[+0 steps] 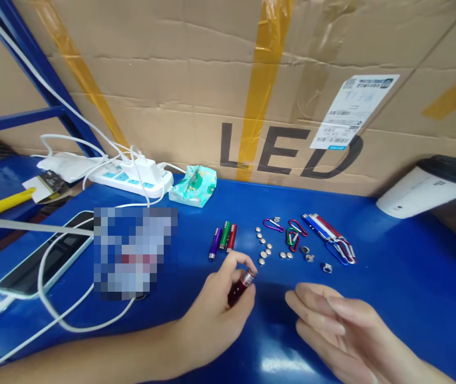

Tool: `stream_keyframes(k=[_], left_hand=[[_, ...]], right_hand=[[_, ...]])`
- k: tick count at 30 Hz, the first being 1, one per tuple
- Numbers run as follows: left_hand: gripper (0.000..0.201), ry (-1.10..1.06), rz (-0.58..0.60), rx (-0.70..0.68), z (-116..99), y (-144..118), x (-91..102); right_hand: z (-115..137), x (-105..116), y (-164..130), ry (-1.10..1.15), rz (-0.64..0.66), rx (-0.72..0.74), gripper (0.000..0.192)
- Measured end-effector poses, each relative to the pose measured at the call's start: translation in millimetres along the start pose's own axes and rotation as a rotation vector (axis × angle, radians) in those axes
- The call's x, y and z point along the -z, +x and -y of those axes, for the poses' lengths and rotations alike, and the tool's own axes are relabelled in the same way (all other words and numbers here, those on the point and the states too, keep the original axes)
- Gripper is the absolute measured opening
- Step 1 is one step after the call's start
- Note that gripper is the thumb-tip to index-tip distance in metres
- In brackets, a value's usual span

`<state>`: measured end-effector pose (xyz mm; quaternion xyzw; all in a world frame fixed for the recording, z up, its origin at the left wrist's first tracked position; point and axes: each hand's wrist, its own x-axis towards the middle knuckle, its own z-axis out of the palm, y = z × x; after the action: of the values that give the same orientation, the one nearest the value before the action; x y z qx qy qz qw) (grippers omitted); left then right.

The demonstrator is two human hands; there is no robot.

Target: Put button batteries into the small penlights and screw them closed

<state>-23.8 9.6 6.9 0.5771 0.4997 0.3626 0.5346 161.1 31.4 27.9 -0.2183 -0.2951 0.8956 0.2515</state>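
Held between the left hand's point(220, 312) thumb and curled fingers above the blue tabletop point(415, 277), the dark red penlight tube point(236, 292) looks light, rigid and slightly slippery, best gripped mid-barrel, while the right hand point(348, 322) hovers loosely cupped, visibly holding nothing.

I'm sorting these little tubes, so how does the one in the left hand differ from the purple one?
The dark red tube is held in the left hand, while the purple tube lies on the blue table. The dark red tube's silvery end points away from the person; the purple tube's points toward them. Both are slim cylinders.
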Motion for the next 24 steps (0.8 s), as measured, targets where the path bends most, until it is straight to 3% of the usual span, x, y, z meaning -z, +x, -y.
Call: stream_keyframes(k=[7, 12, 14, 19, 24], left_hand=[[0.01, -0.061, -0.083, 0.013, 3, 3, 0.6], [0.01, -0.086, -0.08, 0.041, 3, 1, 0.2], [0.012, -0.099, -0.076, 0.06, 2, 1, 0.2], [0.011, -0.069, -0.053, 0.079, -1, 1, 0.1], [0.008, -0.051, -0.039, 0.079, -3, 2, 0.4]], right_hand=[[-8, 11, -3, -0.211, -0.041, -0.019, 0.026], [-11, 4, -1, -0.695, -0.133, -0.04, 0.022], [-10, -2, 3, -1.009, -0.273, 0.101, 0.019], [-4, 0, 11, -1.462, -0.269, 0.294, 0.006], [0, 19, 13, -1.985, -0.419, 0.533, 0.042]])
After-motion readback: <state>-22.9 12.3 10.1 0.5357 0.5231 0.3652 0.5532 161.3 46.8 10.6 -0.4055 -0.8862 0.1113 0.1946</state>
